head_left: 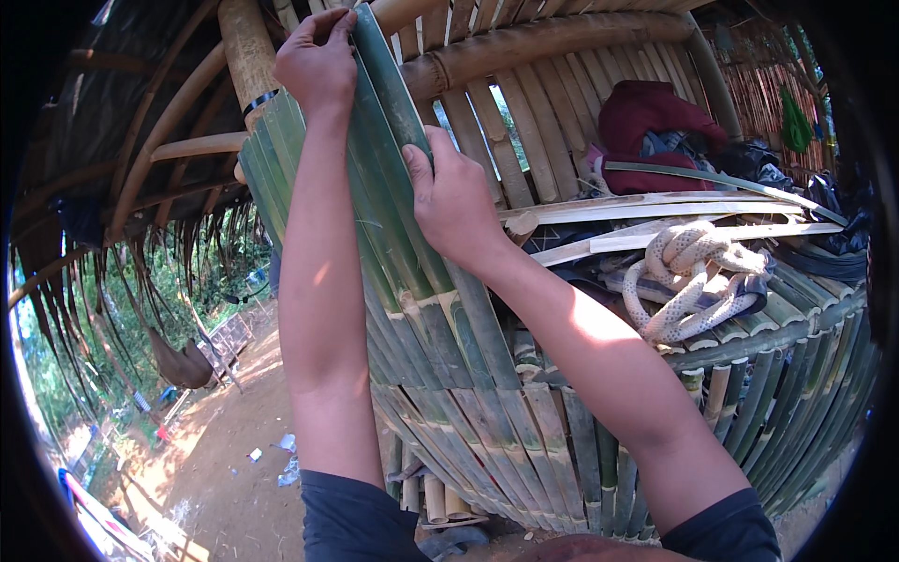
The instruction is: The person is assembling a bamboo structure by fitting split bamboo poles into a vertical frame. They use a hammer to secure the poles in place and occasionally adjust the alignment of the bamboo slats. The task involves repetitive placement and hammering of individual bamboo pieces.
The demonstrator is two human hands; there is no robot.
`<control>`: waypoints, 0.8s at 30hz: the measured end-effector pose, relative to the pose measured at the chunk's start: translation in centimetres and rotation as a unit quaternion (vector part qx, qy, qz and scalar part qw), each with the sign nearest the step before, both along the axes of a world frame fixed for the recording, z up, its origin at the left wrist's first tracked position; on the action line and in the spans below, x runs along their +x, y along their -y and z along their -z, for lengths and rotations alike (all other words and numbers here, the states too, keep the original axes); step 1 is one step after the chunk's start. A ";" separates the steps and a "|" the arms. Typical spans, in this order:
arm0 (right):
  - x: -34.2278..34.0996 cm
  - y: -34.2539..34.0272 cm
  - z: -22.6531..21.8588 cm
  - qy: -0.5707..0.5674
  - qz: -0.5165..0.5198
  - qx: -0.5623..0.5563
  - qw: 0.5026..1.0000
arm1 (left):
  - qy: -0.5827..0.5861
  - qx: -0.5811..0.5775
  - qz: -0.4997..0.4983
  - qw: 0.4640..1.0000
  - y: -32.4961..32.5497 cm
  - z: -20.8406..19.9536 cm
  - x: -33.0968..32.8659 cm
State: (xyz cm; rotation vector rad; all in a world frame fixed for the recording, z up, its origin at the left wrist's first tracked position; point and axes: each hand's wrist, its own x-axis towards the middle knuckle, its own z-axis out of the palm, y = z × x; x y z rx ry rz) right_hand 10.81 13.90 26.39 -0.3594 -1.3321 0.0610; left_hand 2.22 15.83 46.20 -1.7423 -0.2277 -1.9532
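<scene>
Bamboo slat (388, 94), long and green, stands upright but leaning in front of us, at the upper middle of the view, its face flush beside a row of neighbouring slats (375, 225) that run down the same wall. Our left hand (318, 61) is up at its top end, the fingers curled in narrow and the thumb tip at the slat's left edge; whether they truly pinch it we cannot tell. Our right hand (456, 197) holds it lower down — thumb on the green face, fingers wrapped over the right edge, their tips hidden from us.

We judge the slat light for its length and stiff along it, with some spring if we bend it. Its smooth outer skin looks likely to slide under a dry palm, and split edges of this kind can be sharp, so we do best with thumb on the face and fingers laid flat behind — not dragged along the edge. Two holds set well apart, as here, should keep it from twisting. It seems tough across, yet liable to split lengthwise if we pry at one end. Beside our right forearm lies a thick, knotted pale rope (688, 272).
</scene>
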 end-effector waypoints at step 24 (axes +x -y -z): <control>-0.7 -0.5 0.3 -0.025 0.032 -0.001 0.999 | 0.050 0.120 -0.075 0.989 -2.4 0.0 -0.2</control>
